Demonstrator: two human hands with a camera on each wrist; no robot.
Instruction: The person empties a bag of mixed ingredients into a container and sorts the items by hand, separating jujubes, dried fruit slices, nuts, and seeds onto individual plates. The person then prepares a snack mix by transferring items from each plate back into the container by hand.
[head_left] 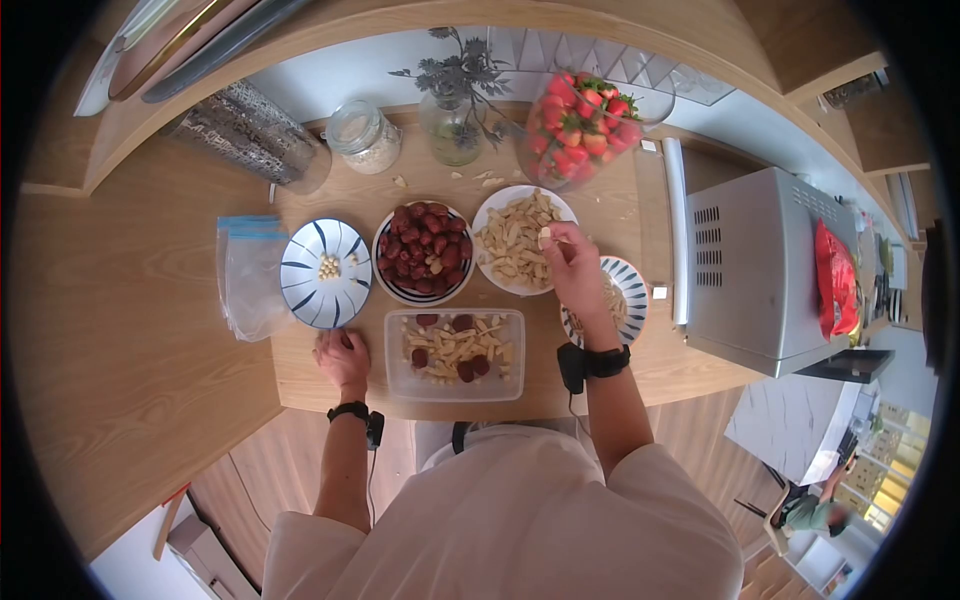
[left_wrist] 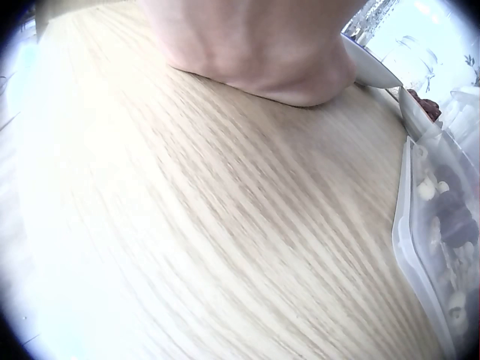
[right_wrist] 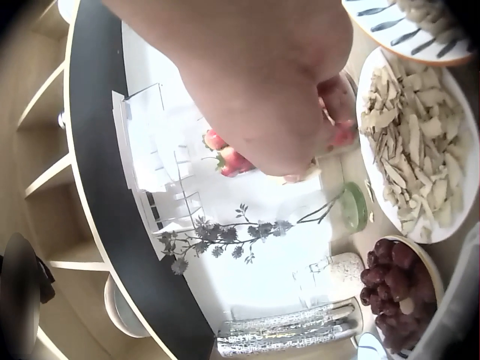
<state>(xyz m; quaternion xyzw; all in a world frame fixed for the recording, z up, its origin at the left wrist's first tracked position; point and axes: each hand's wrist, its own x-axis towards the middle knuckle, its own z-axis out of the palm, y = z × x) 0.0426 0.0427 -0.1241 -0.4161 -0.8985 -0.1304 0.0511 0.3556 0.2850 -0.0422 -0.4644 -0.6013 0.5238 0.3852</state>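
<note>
My right hand (head_left: pixel 575 265) is raised over a white plate (head_left: pixel 564 206) heaped with pale dried slices (head_left: pixel 515 235). Its thumb and fingers pinch one pale slice (head_left: pixel 545 234). My left hand (head_left: pixel 343 352) rests on the wooden table, by the near rim of a blue-striped plate (head_left: pixel 306 245) with a small pile of pale round seeds (head_left: pixel 329 267); its fingertips are hidden in the left wrist view. Between the hands stands a clear plastic container (head_left: pixel 392 352) holding pale slices and several dark red pieces. Behind it, a bowl (head_left: pixel 380 278) is full of red dates (head_left: pixel 425 240).
Another striped plate (head_left: pixel 634 290) lies partly under my right forearm. Along the back stand a glass jar (head_left: pixel 362 140), a vase (head_left: pixel 450 130) and a clear bowl of strawberries (head_left: pixel 585 130). Plastic bags (head_left: pixel 245 280) lie at left; a grey metal box (head_left: pixel 745 265) stands at right.
</note>
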